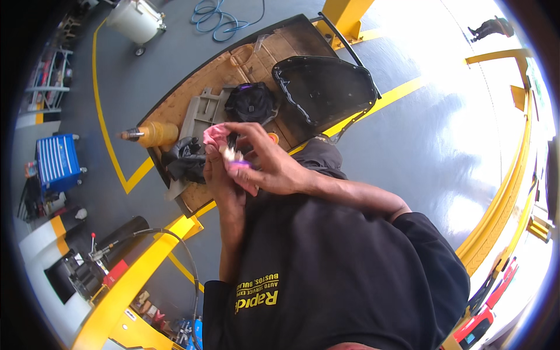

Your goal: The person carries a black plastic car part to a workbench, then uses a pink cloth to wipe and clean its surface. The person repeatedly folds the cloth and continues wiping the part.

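A pink cloth (215,134) is held between my two hands above a wood-topped cart. My left hand (221,177) grips it from the left, the thumb near its upper part. My right hand (275,168) reaches in from the right, its fingers curled around a small, blurred part (232,155) with pale and purple areas. The cloth hangs below this part as well. What the part is, I cannot tell. Black gloves (186,159) lie just left of my left hand. Beyond my fingers are a black bundled item (251,103) and a grey moulded piece (203,111).
A black oil pan (328,89) and an amber bottle (158,134) rest on the cart (192,199). Yellow lift posts (345,19) flank it. A blue hose (218,24) and wheeled white drum (136,19) are beyond; a blue tool cabinet (59,162) stands left. A person (490,28) is far right.
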The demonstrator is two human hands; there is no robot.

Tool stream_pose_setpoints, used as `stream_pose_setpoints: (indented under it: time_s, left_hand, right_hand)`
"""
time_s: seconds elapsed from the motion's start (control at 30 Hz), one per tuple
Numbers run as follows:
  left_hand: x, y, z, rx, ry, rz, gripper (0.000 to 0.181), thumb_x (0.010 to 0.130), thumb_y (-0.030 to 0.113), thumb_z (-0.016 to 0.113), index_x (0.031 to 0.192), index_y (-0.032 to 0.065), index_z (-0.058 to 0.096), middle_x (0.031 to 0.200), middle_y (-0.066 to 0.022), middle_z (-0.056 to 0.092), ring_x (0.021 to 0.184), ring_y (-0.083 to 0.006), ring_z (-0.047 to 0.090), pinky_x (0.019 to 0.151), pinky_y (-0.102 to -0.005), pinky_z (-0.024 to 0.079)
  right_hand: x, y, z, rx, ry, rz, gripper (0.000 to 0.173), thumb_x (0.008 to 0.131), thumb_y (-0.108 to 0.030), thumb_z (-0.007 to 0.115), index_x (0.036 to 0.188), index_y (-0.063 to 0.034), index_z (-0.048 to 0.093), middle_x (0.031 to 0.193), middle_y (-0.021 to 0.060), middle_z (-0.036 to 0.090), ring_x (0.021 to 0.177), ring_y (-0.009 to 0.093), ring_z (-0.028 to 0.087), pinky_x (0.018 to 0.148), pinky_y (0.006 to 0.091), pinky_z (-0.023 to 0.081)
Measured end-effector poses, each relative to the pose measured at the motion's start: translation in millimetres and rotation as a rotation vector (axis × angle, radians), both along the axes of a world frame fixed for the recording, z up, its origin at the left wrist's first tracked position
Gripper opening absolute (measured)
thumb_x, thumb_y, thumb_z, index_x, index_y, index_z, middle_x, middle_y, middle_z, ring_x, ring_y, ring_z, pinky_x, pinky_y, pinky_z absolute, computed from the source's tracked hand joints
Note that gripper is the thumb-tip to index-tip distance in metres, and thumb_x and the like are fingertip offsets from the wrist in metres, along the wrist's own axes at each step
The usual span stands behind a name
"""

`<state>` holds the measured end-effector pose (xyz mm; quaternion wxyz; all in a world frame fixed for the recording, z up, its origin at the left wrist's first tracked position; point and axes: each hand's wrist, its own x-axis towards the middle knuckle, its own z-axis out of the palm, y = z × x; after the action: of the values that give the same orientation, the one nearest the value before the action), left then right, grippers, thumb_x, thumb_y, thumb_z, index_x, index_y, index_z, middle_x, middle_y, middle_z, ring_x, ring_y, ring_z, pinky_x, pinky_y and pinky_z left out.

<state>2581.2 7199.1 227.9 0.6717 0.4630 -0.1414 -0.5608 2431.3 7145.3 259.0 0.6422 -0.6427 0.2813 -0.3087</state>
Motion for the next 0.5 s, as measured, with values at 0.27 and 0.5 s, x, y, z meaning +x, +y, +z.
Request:
stream_pose_setpoints:
  time_s: [0.27,0.5]
  left_hand:
    - [-38,-16,-13,-0.025,-0.096,-0.185,0.044,0.109,0.038,0.057,0.133,0.0011,0.058,0.117,-0.0066,0.067,0.100,-0.0138,0.067,0.084,-0.0298,0.056]
    - [-60,-37,-12,0.056,-0.137,-0.165,0.057,0.108,0.059,0.044,0.117,0.0070,0.065,0.089,-0.0023,0.068,0.071,-0.0067,0.060,0.062,-0.0230,0.047]
  right_hand:
    - [-39,4,-16,0.301,-0.107,-0.287,0.052,0.107,-0.024,0.059,0.151,-0.0010,0.044,0.132,0.0110,0.057,0.116,0.019,0.058,0.097,0.0345,0.052]
    - [-73,-1,-25,0.382,-0.288,-0.265,0.056,0.113,-0.045,0.042,0.150,-0.0027,0.048,0.137,0.0076,0.056,0.125,0.016,0.053,0.107,0.0332,0.044]
